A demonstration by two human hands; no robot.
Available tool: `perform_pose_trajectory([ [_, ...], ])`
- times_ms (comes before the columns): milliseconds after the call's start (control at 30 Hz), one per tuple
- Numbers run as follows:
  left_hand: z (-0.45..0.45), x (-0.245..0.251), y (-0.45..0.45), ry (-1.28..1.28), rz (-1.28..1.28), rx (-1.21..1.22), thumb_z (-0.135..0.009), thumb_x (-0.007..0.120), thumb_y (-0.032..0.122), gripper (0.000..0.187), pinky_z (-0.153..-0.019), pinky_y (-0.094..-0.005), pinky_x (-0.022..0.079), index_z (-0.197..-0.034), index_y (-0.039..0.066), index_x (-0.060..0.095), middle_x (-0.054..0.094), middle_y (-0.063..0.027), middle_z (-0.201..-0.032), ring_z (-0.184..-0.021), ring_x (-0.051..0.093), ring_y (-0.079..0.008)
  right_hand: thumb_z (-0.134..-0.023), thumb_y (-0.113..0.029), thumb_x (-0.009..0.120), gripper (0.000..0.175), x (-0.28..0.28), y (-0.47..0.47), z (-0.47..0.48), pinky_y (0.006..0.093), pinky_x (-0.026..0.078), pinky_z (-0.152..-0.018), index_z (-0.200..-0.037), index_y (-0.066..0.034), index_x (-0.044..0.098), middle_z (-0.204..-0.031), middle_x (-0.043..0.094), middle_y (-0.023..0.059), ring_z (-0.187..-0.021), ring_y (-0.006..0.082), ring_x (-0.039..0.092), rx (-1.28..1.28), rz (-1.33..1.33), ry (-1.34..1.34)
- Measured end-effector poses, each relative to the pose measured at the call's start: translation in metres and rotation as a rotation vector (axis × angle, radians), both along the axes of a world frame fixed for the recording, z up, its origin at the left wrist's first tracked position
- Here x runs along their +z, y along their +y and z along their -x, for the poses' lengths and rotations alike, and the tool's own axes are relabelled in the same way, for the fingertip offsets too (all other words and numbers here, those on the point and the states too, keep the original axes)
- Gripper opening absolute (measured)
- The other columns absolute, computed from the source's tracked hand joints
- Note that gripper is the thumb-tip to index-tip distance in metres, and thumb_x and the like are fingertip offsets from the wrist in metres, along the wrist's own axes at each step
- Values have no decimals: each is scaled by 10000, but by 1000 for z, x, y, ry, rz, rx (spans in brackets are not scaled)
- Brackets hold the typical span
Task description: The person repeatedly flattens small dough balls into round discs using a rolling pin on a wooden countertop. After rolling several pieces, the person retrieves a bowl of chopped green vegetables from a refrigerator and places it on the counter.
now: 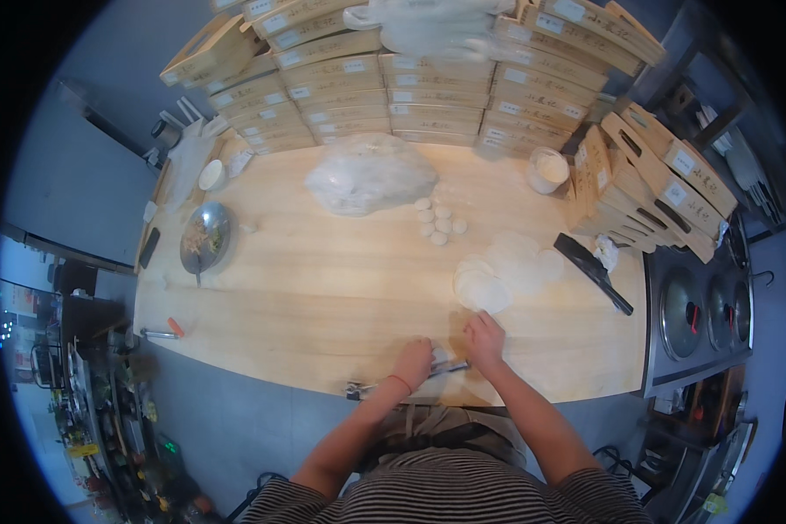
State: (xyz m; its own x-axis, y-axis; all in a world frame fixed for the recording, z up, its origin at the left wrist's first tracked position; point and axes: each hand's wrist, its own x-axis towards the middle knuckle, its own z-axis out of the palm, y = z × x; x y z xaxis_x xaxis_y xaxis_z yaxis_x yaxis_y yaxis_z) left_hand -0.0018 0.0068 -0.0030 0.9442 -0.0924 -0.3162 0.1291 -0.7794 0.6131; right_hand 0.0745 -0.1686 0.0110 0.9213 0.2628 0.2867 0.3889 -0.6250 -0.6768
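Observation:
Near the front edge of the wooden worktop (301,281), my left hand (414,360) is curled with its fingertips by a small pale dough piece (439,355); whether it grips anything is unclear. A metal-and-black tool (455,368) lies along the edge, partly under that hand. My right hand (485,337) is bent just below a stack of thin round dough wrappers (483,291); its fingertips are near the lowest wrapper, and contact cannot be told. Farther back, several small dough balls (440,224) sit together below a large clear plastic bag (371,173).
A metal bowl of filling (204,239) stands left, near an orange-handled tool (175,327). A black cleaver-like tool (593,273) lies right, below a tub of white powder (549,170). Wooden boxes (435,98) line the back; lidded cookers (681,314) stand at the far right.

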Motion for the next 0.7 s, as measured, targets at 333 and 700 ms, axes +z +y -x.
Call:
perform_pose_trajectory([
  [333,11,-7,3,54,59,93,-813,680,120,171,-787,-493,500,-881,-9,591,647,-226,-857,-883,630,-410,-789,-10,584,52,19,-36,64,414,464,-589,-814,-50,607,-788,538,121,-689,339,565,6,-69,47],
  [700,-5,-6,9,-20,66,-22,-796,678,166,168,-811,-485,476,-824,3,648,634,-218,-870,-866,608,-408,-786,-9,571,78,12,-27,51,427,445,-590,-717,-39,550,-726,519,137,-675,343,557,-65,31,82],
])
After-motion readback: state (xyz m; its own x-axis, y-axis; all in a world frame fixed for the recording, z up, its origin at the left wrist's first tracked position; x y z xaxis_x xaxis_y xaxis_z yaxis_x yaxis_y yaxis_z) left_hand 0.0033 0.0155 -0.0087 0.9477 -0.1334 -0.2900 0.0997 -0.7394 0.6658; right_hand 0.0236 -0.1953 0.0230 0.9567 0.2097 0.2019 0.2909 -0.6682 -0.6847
